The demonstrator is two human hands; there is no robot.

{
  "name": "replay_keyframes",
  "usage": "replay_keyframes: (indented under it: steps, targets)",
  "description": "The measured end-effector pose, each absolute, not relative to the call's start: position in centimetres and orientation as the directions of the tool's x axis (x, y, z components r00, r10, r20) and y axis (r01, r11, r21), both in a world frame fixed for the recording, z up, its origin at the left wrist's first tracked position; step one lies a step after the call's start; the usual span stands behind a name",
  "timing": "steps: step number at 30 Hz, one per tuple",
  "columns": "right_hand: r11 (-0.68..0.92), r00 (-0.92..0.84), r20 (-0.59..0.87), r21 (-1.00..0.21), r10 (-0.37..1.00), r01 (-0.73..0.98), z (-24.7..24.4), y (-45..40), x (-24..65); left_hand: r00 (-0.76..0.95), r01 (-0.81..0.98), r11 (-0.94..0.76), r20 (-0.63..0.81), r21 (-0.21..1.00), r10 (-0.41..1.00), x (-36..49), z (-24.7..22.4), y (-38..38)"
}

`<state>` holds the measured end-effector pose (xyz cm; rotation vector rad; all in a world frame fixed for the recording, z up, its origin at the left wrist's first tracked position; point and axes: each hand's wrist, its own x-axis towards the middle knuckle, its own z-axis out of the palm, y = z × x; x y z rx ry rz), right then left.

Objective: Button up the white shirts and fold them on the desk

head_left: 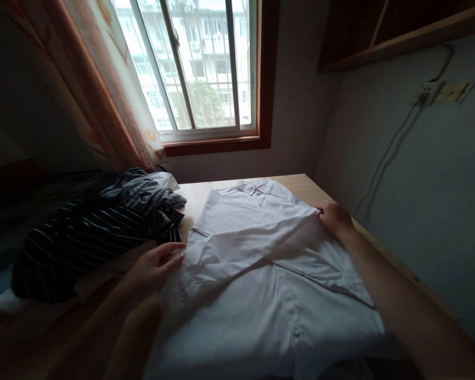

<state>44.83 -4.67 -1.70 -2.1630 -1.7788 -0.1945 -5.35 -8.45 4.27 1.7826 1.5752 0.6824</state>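
A white button-up shirt (253,243) lies front up on the table, its collar toward the window and its sleeves laid across the front, one crossing over the other. At the shirt's right edge, the fingers of my right hand (335,219) are closed on the white fabric near the upper sleeve fold. My left hand (156,264) rests by the left edge with its fingers stretched out, the tips touching or just beside the cloth. The shirt's lower hem runs toward me into dim light and is partly hidden.
A heap of dark striped clothes (91,232) lies to the left of the shirt. The light wooden table (301,184) meets the right wall, where a cord hangs from a socket (429,94). Behind are a window (198,68) and a curtain (98,79); a shelf (404,42) overhangs at upper right.
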Motion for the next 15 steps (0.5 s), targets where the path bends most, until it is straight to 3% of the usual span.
replay_keyframes:
  steps: [8, 15]
  targets:
    - [-0.455, 0.525, 0.299, -0.275, 0.797, 0.847, -1.9, -4.8, 45.7, 0.193, 0.638, -0.080, -0.059, 0.766, 0.979, -3.3, 4.8, -9.9]
    - [-0.504, 0.552, 0.238, -0.236, 0.799, 0.831, -2.9, -4.3, 46.8, 0.323, 0.736, -0.159, -0.135, 0.658, 0.937, -0.8, 4.3, -10.1]
